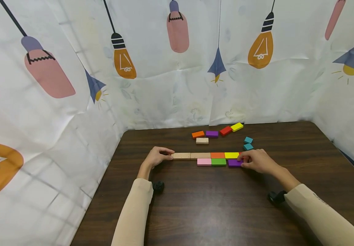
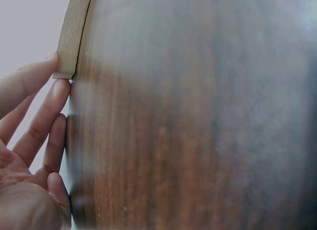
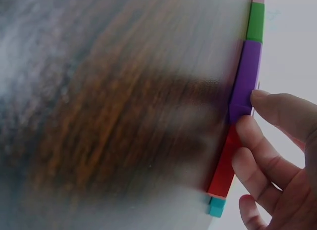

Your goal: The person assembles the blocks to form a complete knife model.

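Observation:
In the head view, my left hand (image 1: 156, 156) touches the left end of a plain wooden block (image 1: 181, 156) with its fingertips, the fingers fairly straight. Beside it in the same row lie a second plain block (image 1: 200, 155), an orange block (image 1: 217, 155), a yellow block (image 1: 232, 155) and a red block (image 3: 224, 163), mostly hidden by the right hand in the head view. A nearer row holds a pink block (image 1: 204, 162) and a green block (image 1: 218, 162). My right hand (image 1: 258, 160) pinches the right end of a purple block (image 1: 234, 163), a small gap from the green one.
Behind the rows lie loose blocks: orange (image 1: 198, 134), purple (image 1: 212, 134), plain wood (image 1: 202, 140), red (image 1: 226, 131) and yellow (image 1: 236, 127). Two teal blocks (image 1: 248, 140) sit beyond the right hand. A patterned cloth (image 1: 177, 92) hangs behind the dark wooden table (image 1: 207, 205).

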`<state>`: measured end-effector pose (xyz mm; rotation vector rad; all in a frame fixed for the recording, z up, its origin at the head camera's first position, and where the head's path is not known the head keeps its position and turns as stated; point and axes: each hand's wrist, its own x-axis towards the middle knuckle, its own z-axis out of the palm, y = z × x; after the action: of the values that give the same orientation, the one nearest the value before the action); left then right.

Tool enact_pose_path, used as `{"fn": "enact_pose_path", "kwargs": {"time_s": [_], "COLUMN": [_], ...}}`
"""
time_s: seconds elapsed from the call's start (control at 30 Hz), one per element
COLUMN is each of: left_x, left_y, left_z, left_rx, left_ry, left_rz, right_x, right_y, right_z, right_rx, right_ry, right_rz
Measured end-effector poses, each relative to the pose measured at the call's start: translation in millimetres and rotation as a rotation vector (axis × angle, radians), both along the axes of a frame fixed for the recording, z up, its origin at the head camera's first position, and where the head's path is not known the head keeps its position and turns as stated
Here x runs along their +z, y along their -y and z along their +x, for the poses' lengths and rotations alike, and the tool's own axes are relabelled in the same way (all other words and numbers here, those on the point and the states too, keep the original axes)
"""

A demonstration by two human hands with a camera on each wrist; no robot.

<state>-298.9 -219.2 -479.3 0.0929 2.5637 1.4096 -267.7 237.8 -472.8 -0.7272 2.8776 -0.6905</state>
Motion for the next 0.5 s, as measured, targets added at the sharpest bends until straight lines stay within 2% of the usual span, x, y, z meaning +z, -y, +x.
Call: {"fn": "enact_pose_path", "kwargs": {"time_s": [0.5], "left_x": [0.3], "left_y": [0.2], "left_z": [-0.4], "left_rx": [-0.001], "left_ry": [0.000], "left_rz": [-0.003], "right_x": [0.0], "right_y": [4.1], "right_z": [-2.4], "right_rx": [-0.005], "right_ry": [-0.008], "right_rz": [-0.012]}}
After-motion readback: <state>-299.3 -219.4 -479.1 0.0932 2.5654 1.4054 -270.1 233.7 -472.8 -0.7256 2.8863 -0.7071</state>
